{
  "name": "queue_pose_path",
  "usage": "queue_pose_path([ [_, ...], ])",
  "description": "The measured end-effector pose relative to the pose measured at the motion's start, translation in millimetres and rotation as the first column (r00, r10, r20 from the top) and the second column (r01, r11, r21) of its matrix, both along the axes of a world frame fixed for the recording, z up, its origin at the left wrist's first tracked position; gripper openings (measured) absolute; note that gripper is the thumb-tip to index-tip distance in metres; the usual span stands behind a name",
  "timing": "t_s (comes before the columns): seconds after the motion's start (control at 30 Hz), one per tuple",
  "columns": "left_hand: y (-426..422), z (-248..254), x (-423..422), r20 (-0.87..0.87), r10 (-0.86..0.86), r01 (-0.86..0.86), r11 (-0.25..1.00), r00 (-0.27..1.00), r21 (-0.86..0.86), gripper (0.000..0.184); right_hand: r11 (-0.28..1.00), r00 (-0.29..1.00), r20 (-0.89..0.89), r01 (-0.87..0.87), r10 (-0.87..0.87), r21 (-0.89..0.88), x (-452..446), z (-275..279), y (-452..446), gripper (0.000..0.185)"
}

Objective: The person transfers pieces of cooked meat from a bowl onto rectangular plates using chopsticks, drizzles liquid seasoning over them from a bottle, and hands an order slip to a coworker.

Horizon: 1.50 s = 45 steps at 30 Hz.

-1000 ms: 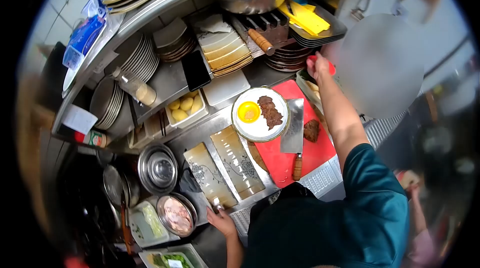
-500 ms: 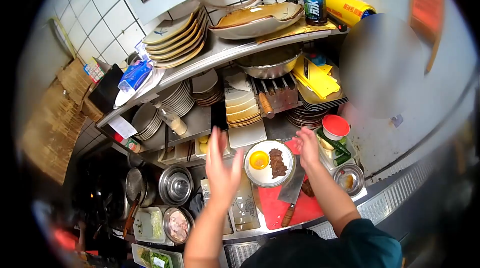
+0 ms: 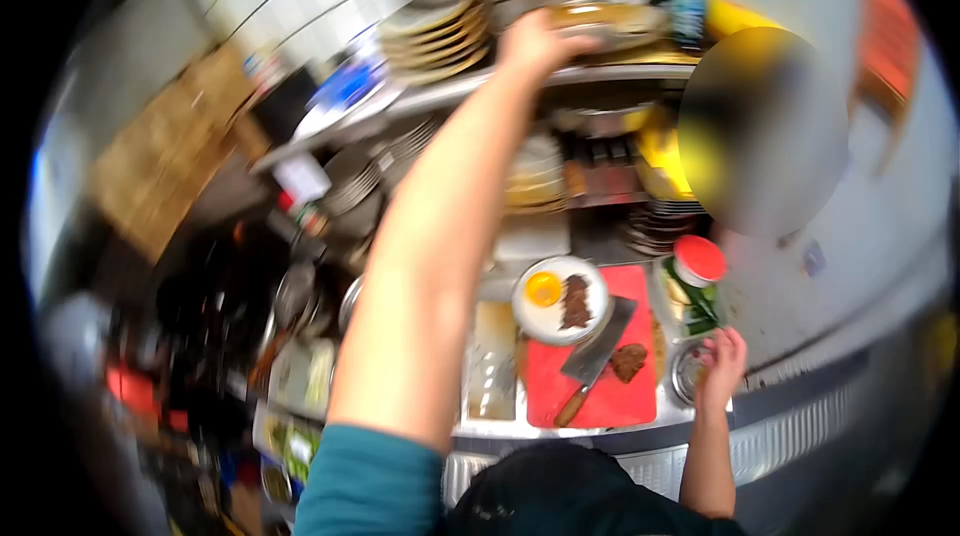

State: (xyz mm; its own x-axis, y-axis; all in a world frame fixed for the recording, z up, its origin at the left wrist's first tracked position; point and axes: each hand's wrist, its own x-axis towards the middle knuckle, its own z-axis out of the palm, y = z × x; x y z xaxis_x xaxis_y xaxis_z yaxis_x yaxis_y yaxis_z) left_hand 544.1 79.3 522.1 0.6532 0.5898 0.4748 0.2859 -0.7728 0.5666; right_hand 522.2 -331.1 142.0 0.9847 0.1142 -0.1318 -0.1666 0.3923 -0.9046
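My left hand (image 3: 535,46) reaches up to the top shelf, at the left edge of a large brown-rimmed dish (image 3: 610,28). Motion blur hides whether its fingers grip the dish. Low on the right, my right hand (image 3: 722,366) hovers beside a small metal bowl (image 3: 688,372), its fingers loosely apart and nothing visible in them. A white plate (image 3: 540,321) holds a yellow sauce cup (image 3: 543,289) and sliced dark meat (image 3: 576,302). It partly overlaps a red cutting board (image 3: 545,386). A cleaver (image 3: 605,336) lies on the board next to a piece of meat (image 3: 628,363).
Stacked plates (image 3: 435,41) and a blue bottle (image 3: 687,1) stand on the top shelf (image 3: 430,88). A red-lidded tub (image 3: 699,260) sits above green vegetables (image 3: 702,308). Food trays (image 3: 302,376) are at the lower left. A grey blurred disc covers part of the upper right.
My left hand has risen from above the counter to the top shelf. My right hand has moved down and right, from beside the plate to the metal bowl. The view has shifted.
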Motion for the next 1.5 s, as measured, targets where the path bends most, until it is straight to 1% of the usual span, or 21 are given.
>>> queue_pose_path([
  [0.03, -8.4, 0.8, -3.8, 0.008, 0.025, -0.025, 0.998, 1.0, -0.055, 0.071, 1.0, 1.0, -0.004, 0.017, -0.017, -0.002, -2.0, 1.1, -4.4, 0.034],
  [0.07, -10.4, 4.3, -3.0, -0.016, 0.026, -0.027, 0.999, 1.0, -0.03, 0.076, 1.0, 1.0, 0.011, 0.001, -0.001, 0.003, 4.6, 7.8, -10.6, 0.035],
  [0.1, -9.2, 5.0, 4.7, -0.003, 0.115, -0.115, 0.992, 0.993, 0.054, 0.074, 1.0, 1.0, 0.02, -0.004, 0.004, 0.003, 10.1, 15.3, -13.7, 0.036],
  [0.17, -5.1, 1.3, 11.7, 0.063, 0.16, -0.165, 0.983, 0.985, 0.077, 0.071, 1.0, 0.999, 0.038, -0.004, 0.004, 0.009, 11.7, 25.4, -12.0, 0.036],
  [0.2, -19.1, 8.3, -4.2, 0.009, 0.16, -0.161, 0.987, 0.987, 0.031, 0.071, 1.0, 0.999, 0.047, -0.01, 0.011, -0.023, 11.9, 30.7, -12.9, 0.037],
  [0.3, -24.5, 6.9, -1.3, -0.081, 0.261, -0.243, 0.952, 0.962, 0.185, 0.078, 0.999, 0.993, 0.107, -0.037, 0.041, -0.034, 17.4, 35.5, -12.8, 0.038],
  [0.5, -30.5, -4.1, -9.7, 0.013, 0.268, -0.267, 0.953, 0.963, 0.145, 0.08, 0.995, 0.988, 0.121, -0.089, 0.095, -0.053, 10.8, 44.6, -5.5, 0.038],
  [0.63, -46.6, -4.4, -24.3, 0.129, 0.265, -0.265, 0.964, 0.955, -0.021, 0.095, 0.993, 0.987, 0.124, -0.099, 0.106, -0.061, 9.9, 42.1, -3.9, 0.039],
  [0.67, -51.7, 0.2, -35.9, 0.096, 0.173, -0.167, 0.984, 0.98, -0.064, 0.103, 0.993, 0.986, 0.124, -0.1, 0.108, -0.064, 9.3, 42.0, -3.8, 0.039],
  [0.7, -50.8, -3.4, -30.9, 0.267, 0.23, -0.175, 0.961, 0.936, -0.215, 0.1, 0.993, 0.987, 0.118, -0.098, 0.106, -0.072, 7.8, 44.6, -6.3, 0.039],
  [0.77, -47.3, -8.6, -14.6, 0.539, 0.386, -0.101, 0.87, 0.749, -0.483, 0.095, 0.993, 0.99, 0.104, -0.089, 0.096, -0.076, 3.2, 47.5, -8.3, 0.04],
  [0.83, -37.1, -7.9, -15.7, 0.596, 0.387, 0.143, 0.745, 0.704, -0.652, 0.082, 0.995, 0.991, 0.099, -0.079, 0.085, -0.061, 3.2, 46.2, -12.7, 0.039],
  [0.9, -21.6, -7.1, -5.0, 0.607, 0.377, 0.362, 0.545, 0.7, -0.756, 0.071, 0.996, 0.994, 0.095, -0.054, 0.061, -0.074, 0.6, 47.3, -20.5, 0.039],
  [0.93, -16.3, -9.1, -2.1, 0.607, 0.38, 0.424, 0.463, 0.698, -0.778, 0.07, 0.994, 0.994, 0.094, -0.045, 0.054, -0.098, -1.5, 51.5, -24.7, 0.039],
  [0.97, -12.6, -15.3, -0.9, 0.608, 0.373, 0.452, 0.428, 0.701, -0.783, 0.068, 0.991, 0.994, 0.092, -0.054, 0.065, -0.124, -1.9, 55.9, -24.8, 0.039],
  [1.03, -13.1, -27.5, 3.2, 0.605, 0.342, 0.434, 0.46, 0.719, -0.775, 0.066, 0.988, 0.994, 0.095, -0.038, 0.053, -0.147, -6.5, 59.9, -20.2, 0.04],
  [1.13, -27.0, -43.0, 4.9, 0.57, 0.231, 0.307, 0.656, 0.788, -0.69, 0.063, 0.987, 0.988, 0.135, -0.05, 0.071, -0.153, 4.7, 42.9, -28.5, 0.039],
  [1.2, -35.4, -51.4, 8.0, 0.502, 0.162, 0.195, 0.788, 0.85, -0.585, 0.06, 0.98, 0.986, 0.14, -0.062, 0.089, -0.188, -0.9, 45.1, -30.5, 0.039],
  [1.27, -36.5, -59.6, 9.3, 0.43, 0.12, 0.109, 0.875, 0.895, -0.471, 0.058, 0.973, 0.98, 0.152, -0.094, 0.127, -0.211, -1.6, 42.6, -27.3, 0.039],
  [1.33, -36.1, -68.0, 8.0, 0.352, 0.092, 0.047, 0.929, 0.931, -0.368, 0.056, 0.965, 0.972, 0.173, -0.116, 0.159, -0.234, -0.6, 39.3, -31.8, 0.038],
  [1.5, -36.5, -85.5, 5.1, 0.265, 0.066, -0.009, 0.977, 0.962, -0.211, 0.05, 0.955, 0.967, 0.189, -0.113, 0.169, -0.274, -1.4, 47.1, -21.9, 0.038],
])
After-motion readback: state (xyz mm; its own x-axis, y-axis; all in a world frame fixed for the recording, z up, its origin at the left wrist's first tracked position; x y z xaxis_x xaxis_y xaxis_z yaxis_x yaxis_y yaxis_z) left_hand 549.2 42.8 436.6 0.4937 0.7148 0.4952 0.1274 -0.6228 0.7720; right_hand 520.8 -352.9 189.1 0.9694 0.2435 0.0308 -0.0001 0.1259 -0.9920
